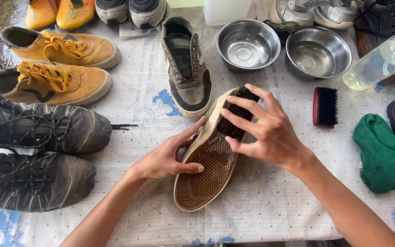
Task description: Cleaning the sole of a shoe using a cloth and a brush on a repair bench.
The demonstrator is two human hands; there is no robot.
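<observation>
Left hand [163, 160] grip steadies upturned shoe [206, 169]; right hand [266, 130] grip clasps brush [236, 114] at its edge.

Both forearms are bare, with no sleeves in view. The left hand [163, 160] and the right hand [266, 130] wear no gloves, rings, watch or bracelet; fingernails are short and unpainted.

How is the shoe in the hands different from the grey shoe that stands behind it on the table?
The held shoe lies on its side, its ribbed tan sole up; the grey shoe stands upright, opening up. The left hand steadies the held one while the right hand presses a dark brush on it; nothing touches the grey one. Both have pale rubber edges.
</observation>
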